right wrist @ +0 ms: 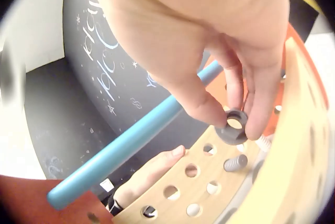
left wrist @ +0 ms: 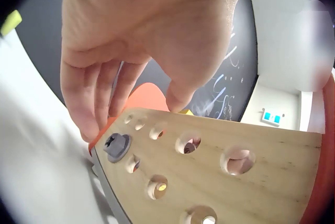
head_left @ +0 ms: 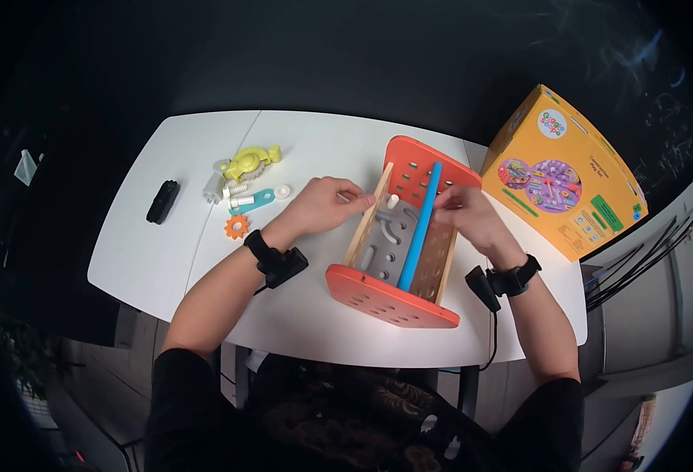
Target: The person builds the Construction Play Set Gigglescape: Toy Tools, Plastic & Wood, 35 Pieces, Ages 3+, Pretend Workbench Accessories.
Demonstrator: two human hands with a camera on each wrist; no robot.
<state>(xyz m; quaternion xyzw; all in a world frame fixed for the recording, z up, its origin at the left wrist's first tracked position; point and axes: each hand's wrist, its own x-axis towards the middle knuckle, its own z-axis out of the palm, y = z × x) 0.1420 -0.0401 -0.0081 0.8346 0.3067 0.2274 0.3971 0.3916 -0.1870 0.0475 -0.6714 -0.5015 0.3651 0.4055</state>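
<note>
Begin closest to the body, at the near orange end panel, then follow the blue bar away across the open top, between wooden sides. Between these sides, reaching in from above with the right hand: grip clamped on a dark nut, pinched between thumb and fingers. Just beside the nut, clear of the hole's edge, sticking inward through the left wooden panel: a grey bolt, bare-threaded. Outside that panel, probably belonging to the same bolt, a grey head. Near that head, with the left hand, grip apart, thumb and fingers by the panel's top edge; cannot tell about contact.

Looks, by judgement, like the fastening step, with nut and thread close but not joined. Calls for lining up the nut's hole with the bolt's end, seating square, and turning, with a steadying finger on the outer head against spinning or backing out. Watch for cross-threading or a dropped nut.

Further left on the worktop, an orange gear, a teal strip and a yellow-green piece. Beyond, to the right, a yellow box.
</note>
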